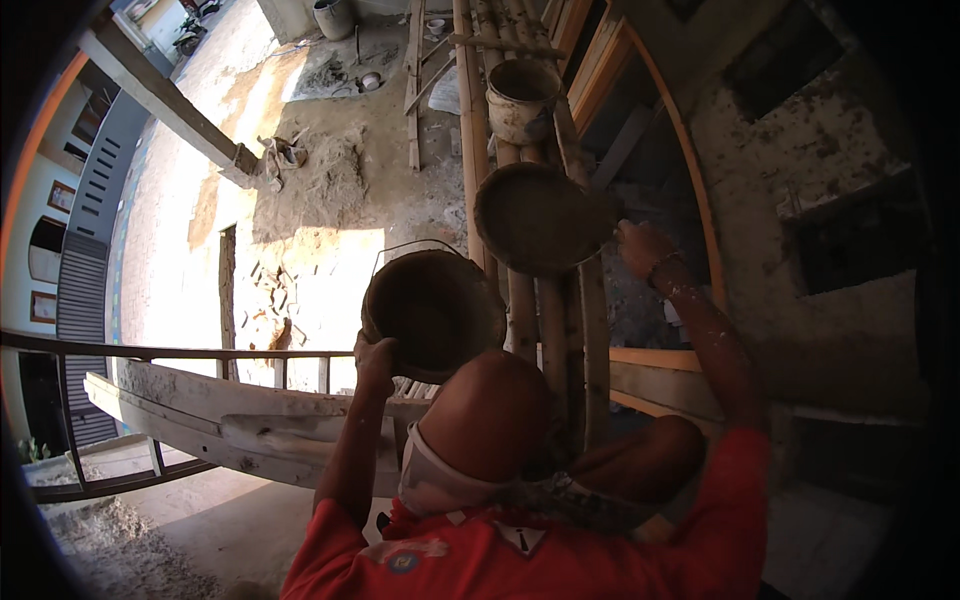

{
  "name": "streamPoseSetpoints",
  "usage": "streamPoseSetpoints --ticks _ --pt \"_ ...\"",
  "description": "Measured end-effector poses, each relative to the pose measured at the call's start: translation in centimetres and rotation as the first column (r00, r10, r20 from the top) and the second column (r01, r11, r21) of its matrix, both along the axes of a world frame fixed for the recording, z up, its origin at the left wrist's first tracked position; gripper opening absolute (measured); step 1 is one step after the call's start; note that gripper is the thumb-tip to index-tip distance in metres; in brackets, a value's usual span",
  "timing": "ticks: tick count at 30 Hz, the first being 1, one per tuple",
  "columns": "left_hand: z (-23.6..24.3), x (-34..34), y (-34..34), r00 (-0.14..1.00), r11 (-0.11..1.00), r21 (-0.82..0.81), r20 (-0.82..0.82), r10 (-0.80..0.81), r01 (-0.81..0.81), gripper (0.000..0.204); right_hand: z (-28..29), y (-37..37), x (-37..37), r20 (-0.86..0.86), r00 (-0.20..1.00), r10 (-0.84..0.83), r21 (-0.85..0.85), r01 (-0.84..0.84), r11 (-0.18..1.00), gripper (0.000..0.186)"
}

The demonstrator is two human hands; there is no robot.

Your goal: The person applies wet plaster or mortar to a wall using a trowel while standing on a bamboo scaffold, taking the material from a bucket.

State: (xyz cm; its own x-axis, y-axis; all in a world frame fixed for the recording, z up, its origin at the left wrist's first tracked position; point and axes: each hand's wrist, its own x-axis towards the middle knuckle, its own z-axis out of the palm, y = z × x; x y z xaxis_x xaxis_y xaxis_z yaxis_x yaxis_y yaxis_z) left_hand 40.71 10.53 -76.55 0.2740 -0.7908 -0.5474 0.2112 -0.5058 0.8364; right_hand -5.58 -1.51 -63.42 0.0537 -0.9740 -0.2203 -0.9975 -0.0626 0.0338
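A: Step in hand?
B: Handling the vessels, I'd judge. Left hand (376, 368) has its fingers closed on the lower left side of a dark, round, grime-coated bucket (482, 292), mouth tilted up toward the wearer, thin wire handle (415, 243) arched beyond the far rim. The bucket is above the near end of the poles, just left of the knees.
A: And the right?
B: Right hand (648, 252), fingers curled, just beside the right rim of a shallow, grey-brown, round pan (502, 222). Dark blur between; cannot tell whether it grasps a tool, the rim or nothing.
A: Next move calls for what?
B: Probably a steady left grip and a level bucket; contents too shadowed to read.
A: Materials?
B: Pan matt, crusted at the edge. Beyond it, a pale cylindrical bucket (512, 128), walls caked with rough, mortar-like smears. Beneath, smooth round wooden poles (521, 315), flanked by a flat-faced, weathered plank (595, 335). Whether the pan rests on them: unclear.
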Motion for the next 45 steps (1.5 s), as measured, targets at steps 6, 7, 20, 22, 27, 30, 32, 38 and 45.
streamPoseSetpoints --ticks 6,7,20,22,27,30,32,38,45 --pt "2.8 -4.7 -1.0 0.995 0.994 0.044 0.016 -0.096 0.096 0.051 -5.4 -4.0 1.7 -0.209 0.977 -0.049 0.009 0.052 0.999 0.021" --pt "2.3 -4.8 -1.0 0.995 0.995 0.032 0.009 -0.099 0.099 0.052 -5.6 -4.3 2.6 -0.204 0.979 -0.016 0.039 0.024 0.999 0.022" --pt "-0.2 -6.8 -2.7 0.995 0.995 0.021 0.01 -0.098 0.098 0.058 -12.3 -6.9 3.7 0.154 0.987 -0.055 0.324 0.002 0.946 0.036" --pt "0.1 -7.7 -3.7 0.989 0.989 -0.006 -0.003 -0.149 0.149 0.057 -15.1 -6.7 -1.3 0.469 0.861 -0.197 0.295 0.058 0.954 0.038" --pt "0.0 -6.7 -3.5 0.989 0.989 0.027 -0.004 -0.147 0.147 0.053 -11.7 -8.1 3.4 0.472 0.87 -0.146 0.324 -0.017 0.946 0.038" --pt "-0.8 -7.3 -3.9 0.984 0.984 -0.023 0.033 -0.177 0.178 0.057 -11.7 -7.7 3.8 0.329 0.943 -0.048 0.19 -0.016 0.982 0.035" --pt "-0.6 -7.3 -4.1 0.982 0.981 -0.046 0.006 -0.188 0.188 0.057 -11.4 -7.6 3.1 0.338 0.941 -0.021 0.203 -0.051 0.978 0.034" --pt "-0.5 -7.1 -3.9 0.975 0.977 0.02 0.055 -0.213 0.212 0.058 -11.1 -7.1 5.1 0.288 0.957 -0.04 0.094 0.013 0.995 0.029" --pt "-2.1 -6.6 -3.6 0.971 0.97 -0.064 0.061 -0.23 0.234 0.06 -11.4 -7.3 2.2 0.73 0.634 -0.255 0.337 -0.009 0.941 0.03"
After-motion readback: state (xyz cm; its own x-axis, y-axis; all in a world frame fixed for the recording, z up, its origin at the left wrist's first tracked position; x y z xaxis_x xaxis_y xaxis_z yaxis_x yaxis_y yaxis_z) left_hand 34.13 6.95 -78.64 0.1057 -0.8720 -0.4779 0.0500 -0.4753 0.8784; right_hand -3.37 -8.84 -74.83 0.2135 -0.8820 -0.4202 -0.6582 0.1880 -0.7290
